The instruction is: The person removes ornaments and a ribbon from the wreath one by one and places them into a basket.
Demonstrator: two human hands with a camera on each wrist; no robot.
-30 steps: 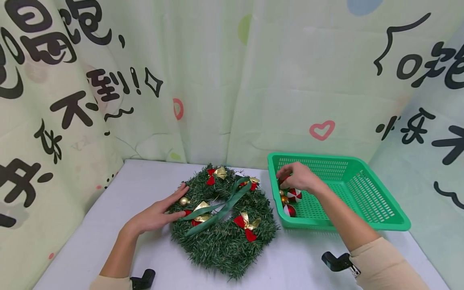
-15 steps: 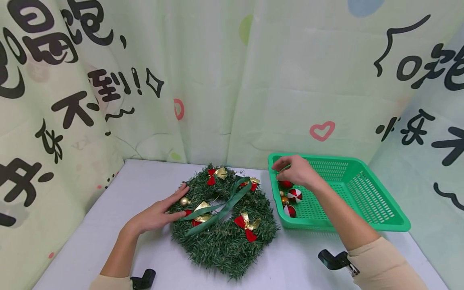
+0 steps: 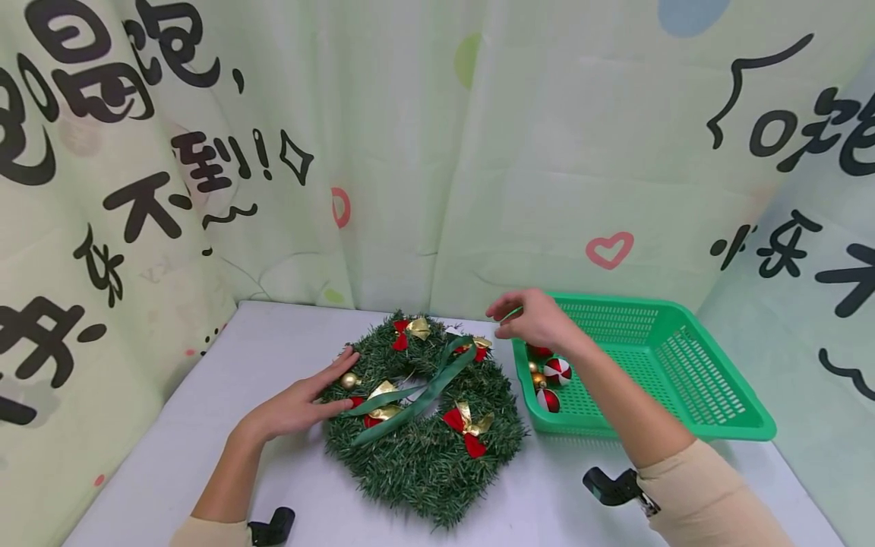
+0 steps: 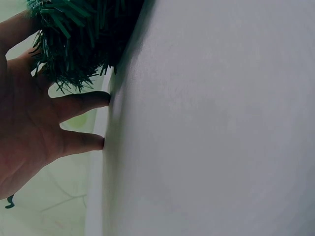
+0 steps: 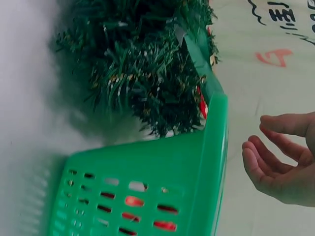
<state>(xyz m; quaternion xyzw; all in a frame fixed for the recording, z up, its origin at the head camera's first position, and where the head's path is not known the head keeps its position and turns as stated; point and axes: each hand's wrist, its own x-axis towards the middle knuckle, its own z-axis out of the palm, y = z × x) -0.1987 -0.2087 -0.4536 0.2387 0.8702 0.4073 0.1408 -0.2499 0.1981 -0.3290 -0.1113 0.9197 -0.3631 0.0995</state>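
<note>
A green wreath (image 3: 424, 479) lies on the white table, dressed with red and gold bows (image 3: 466, 429), a green ribbon (image 3: 417, 406) and a gold ball (image 3: 349, 381). My left hand (image 3: 301, 403) rests at the wreath's left side with fingers spread; in the left wrist view, two fingertips (image 4: 101, 99) reach the tabletop. My right hand (image 3: 536, 319) is over the left rim of the green basket (image 3: 718, 437), fingers loosely bent. Nothing shows between them in the right wrist view.
Inside the basket's left end sit red-and-white balls (image 3: 558, 371), a red ball (image 3: 540, 352) and small gold balls (image 3: 538, 380). A printed curtain (image 3: 403, 152) hangs behind the table and along both sides.
My right hand has risen from the balls in the basket and moved left, toward the wreath. The red ball beneath it has come into view. My left hand has stayed put.
</note>
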